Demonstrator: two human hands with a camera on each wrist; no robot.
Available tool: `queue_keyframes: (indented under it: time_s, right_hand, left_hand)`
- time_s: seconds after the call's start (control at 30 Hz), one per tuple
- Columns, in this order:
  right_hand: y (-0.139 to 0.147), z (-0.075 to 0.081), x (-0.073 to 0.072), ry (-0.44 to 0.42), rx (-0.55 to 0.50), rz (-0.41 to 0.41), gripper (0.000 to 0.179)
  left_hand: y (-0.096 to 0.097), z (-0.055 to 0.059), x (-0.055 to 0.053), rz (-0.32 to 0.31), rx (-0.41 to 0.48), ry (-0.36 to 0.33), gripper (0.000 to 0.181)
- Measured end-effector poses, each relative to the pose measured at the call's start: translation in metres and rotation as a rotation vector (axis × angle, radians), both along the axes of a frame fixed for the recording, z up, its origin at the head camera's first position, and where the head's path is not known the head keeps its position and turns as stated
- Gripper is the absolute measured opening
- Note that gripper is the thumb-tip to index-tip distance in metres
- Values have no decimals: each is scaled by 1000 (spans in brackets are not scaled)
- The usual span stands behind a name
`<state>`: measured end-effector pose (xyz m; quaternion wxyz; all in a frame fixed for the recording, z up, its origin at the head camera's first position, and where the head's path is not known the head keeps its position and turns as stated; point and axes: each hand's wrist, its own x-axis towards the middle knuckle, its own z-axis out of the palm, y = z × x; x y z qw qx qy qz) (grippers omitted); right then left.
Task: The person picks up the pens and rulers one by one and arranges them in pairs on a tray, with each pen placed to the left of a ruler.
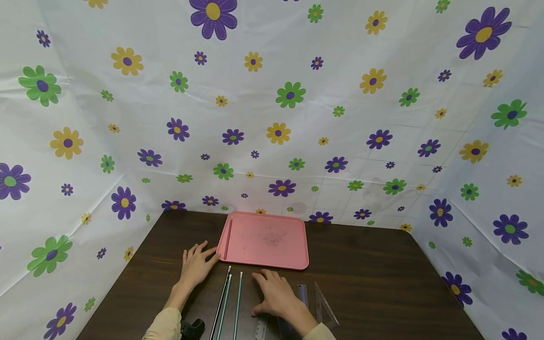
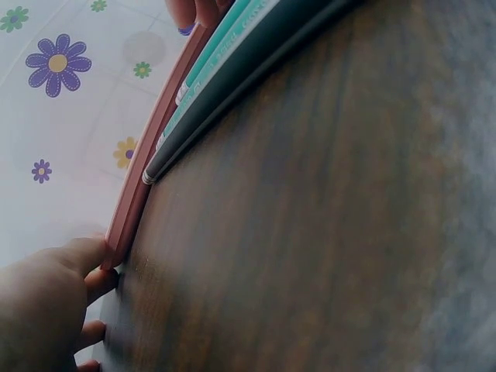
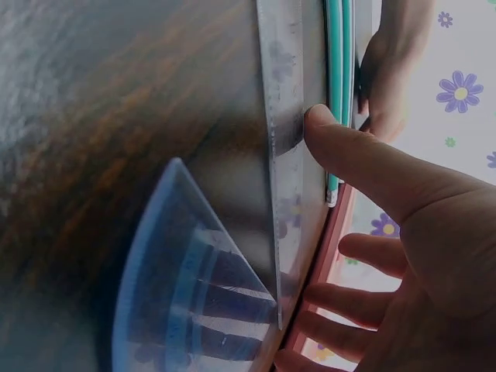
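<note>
A pink tray [image 1: 265, 241] lies at the back of the table, with a dark pencil [image 1: 228, 238] along its left side. My left hand [image 1: 196, 267] rests at the tray's front left corner, thumb touching the rim [image 2: 159, 136], other fingers spread. Before the tray lie a black pencil [image 1: 220, 302] and two teal pencils [image 1: 238, 304], white-tipped. My right hand [image 1: 276, 295] hovers over a clear ruler [image 3: 287, 147], fingers spread and holding nothing. To its right are a bluish strip [image 1: 303, 295] and a clear triangular piece [image 1: 325, 307]; the right wrist view shows a blue-tinted, curved-edged plastic piece [image 3: 194, 294].
The dark wood table [image 1: 382, 283] extends to the right of the tray. A flower-print sheet [image 1: 255, 108] hangs behind the table and along both sides. A black object [image 1: 193, 329] sits by the left sleeve [image 1: 163, 326]. Grey scribble-like marks show on the tray.
</note>
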<state>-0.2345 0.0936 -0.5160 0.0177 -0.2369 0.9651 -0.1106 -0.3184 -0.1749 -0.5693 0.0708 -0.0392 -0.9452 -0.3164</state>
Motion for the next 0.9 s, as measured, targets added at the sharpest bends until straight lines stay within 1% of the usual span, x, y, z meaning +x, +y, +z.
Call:
queue_keyframes:
  time_s: [0.23,0.43,0.67,0.9]
  right_hand:
    - [2,1,0,-30,-6,-11,97]
    - [5,1,1,-40,4,-16,100]
    - [8,3,1,-19,29,17,103]
    - [9,3,-1,-16,40,35,99]
  left_hand:
    - [0,-1,0,0,-1,-11,51]
    - [0,-1,-1,5,-4,-6,50]
    - [0,0,0,0,-3,-8,51]
    - [0,0,0,0,3,-5,50]
